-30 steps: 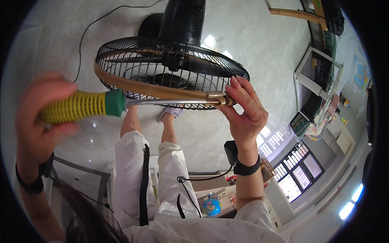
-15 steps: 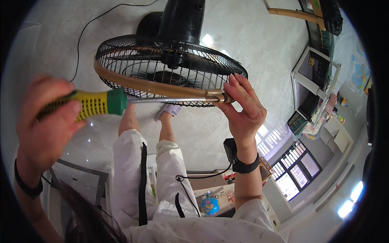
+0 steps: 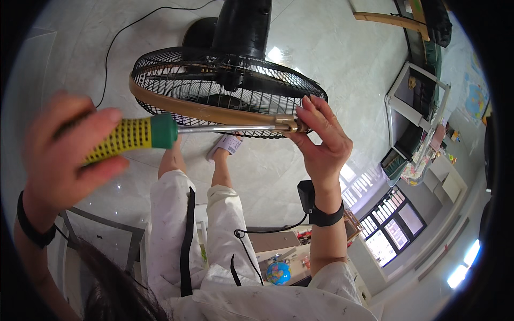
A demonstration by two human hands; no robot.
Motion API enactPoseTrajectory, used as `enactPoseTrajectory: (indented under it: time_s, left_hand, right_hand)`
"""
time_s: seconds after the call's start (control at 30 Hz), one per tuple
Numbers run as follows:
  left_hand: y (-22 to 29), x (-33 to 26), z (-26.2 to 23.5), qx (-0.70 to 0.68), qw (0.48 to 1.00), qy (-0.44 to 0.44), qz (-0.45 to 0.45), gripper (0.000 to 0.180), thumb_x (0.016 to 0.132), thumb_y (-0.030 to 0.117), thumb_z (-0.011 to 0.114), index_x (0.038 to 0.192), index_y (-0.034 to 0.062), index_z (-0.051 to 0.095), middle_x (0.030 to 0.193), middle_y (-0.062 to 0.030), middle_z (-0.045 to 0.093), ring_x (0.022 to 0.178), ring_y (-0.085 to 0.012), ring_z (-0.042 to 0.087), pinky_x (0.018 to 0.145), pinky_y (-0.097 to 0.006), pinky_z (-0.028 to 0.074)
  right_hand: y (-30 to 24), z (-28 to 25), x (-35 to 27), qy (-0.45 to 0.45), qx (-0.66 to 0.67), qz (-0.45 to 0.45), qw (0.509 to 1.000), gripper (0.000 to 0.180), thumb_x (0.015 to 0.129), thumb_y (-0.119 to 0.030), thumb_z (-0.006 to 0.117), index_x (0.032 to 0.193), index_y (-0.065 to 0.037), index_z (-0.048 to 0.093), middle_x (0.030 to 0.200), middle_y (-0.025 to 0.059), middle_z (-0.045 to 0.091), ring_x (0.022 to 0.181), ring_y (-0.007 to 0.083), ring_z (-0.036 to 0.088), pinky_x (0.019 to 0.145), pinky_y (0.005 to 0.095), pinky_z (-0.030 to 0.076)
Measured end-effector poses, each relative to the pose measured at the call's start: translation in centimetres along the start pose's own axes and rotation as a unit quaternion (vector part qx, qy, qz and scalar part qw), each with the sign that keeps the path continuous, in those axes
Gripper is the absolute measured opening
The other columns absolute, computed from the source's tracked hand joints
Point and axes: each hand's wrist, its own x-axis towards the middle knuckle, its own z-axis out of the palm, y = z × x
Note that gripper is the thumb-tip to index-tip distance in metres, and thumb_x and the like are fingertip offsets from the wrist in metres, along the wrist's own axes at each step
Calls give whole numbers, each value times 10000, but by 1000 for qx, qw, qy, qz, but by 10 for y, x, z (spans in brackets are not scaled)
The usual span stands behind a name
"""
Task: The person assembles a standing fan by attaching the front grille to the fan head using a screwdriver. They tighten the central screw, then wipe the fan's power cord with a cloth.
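A screwdriver with a yellow and green handle lies across the left half of the view, its metal shaft pointing right. My left hand, somewhat blurred, has its fingers round the handle. The shaft's tip meets a gold-brown clip on the rim of a black fan; the exact contact is hidden. My right hand pinches the rim at that clip, thumb below and fingers above. The fan's wire cage tilts toward me, with a gold-brown band along its near edge and blades showing inside.
Beyond the cage rise the fan's black column and its cable on the pale tiled floor. My legs are below. A small globe sits among items on a surface, and a white-framed rack stands at right.
My left hand has turned on the handle and its fingers have loosened a little. The screwdriver and the fan's left side have shifted slightly right. My right hand stays at the clip.
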Motion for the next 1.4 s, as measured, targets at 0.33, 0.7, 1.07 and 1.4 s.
enactPoseTrajectory:
  time_s: [0.33, 0.7, 1.07, 1.4]
  left_hand:
    - [28, 18, -8, 66, 949, -221, -213, 287, 881, 238, 575, 1065, 20, 597, 821, -99, 625, 597, -159, 567, 469, -229, 406]
    - [5, 18, -5, -3, 993, -112, 29, 321, 736, 125, 717, 1011, 8, 599, 918, -116, 638, 716, -166, 597, 515, -238, 460]
    - [22, 27, 5, -43, 997, -34, -62, 359, 789, 233, 586, 1068, 11, 544, 941, -130, 590, 683, -194, 588, 500, -278, 467]
    - [-8, 37, -28, -225, 862, -286, -354, 397, 880, 289, 393, 1067, -50, 477, 677, -300, 573, 283, -200, 401, 263, -277, 310]
  right_hand:
    - [-1, 5, -3, 20, 19, 26, 999, 429, 562, 14, 813, 975, -29, 707, 1003, 133, 691, 1101, 273, 588, 887, 324, 508]
    - [3, 2, -2, 1, -8, -15, 1000, 451, 573, 23, 816, 1005, -27, 697, 1050, 148, 676, 1098, 280, 592, 880, 332, 512]
    - [4, -1, 1, -9, 12, -4, 1000, 445, 538, -37, 820, 969, -66, 717, 1015, 89, 696, 1081, 271, 591, 869, 340, 506]
    - [20, -9, 3, -5, 50, -83, 995, 367, 566, -97, 814, 915, -41, 717, 930, 83, 706, 983, 302, 631, 840, 376, 511]
